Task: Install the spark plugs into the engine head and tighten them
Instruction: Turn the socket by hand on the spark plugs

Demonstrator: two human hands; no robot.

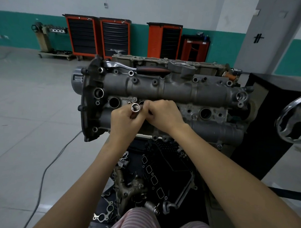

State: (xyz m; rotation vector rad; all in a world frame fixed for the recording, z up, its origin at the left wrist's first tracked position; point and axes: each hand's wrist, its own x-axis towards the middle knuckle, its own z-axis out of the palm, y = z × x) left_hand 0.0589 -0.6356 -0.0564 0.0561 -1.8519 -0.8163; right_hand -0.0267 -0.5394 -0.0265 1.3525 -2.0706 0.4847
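The grey engine head [165, 90] lies across a stand in front of me, with round spark plug wells [114, 102] in a row along its middle. My left hand [126, 120] grips a shiny metal socket [135, 107], its open end facing up at me. My right hand [164, 114] is beside it, with thumb and fingertips pinched right at the socket; what they pinch is hidden. Both hands hover over the second well from the left. A ratchet [137, 68] with a dark handle rests on the far edge of the head.
A steel handwheel [295, 120] of the black stand sticks out at the right. Below the head, a dark tray [152, 176] holds gaskets, a manifold and loose parts. A cable [53, 162] trails over the grey floor at left. Orange tool cabinets [98, 36] line the far wall.
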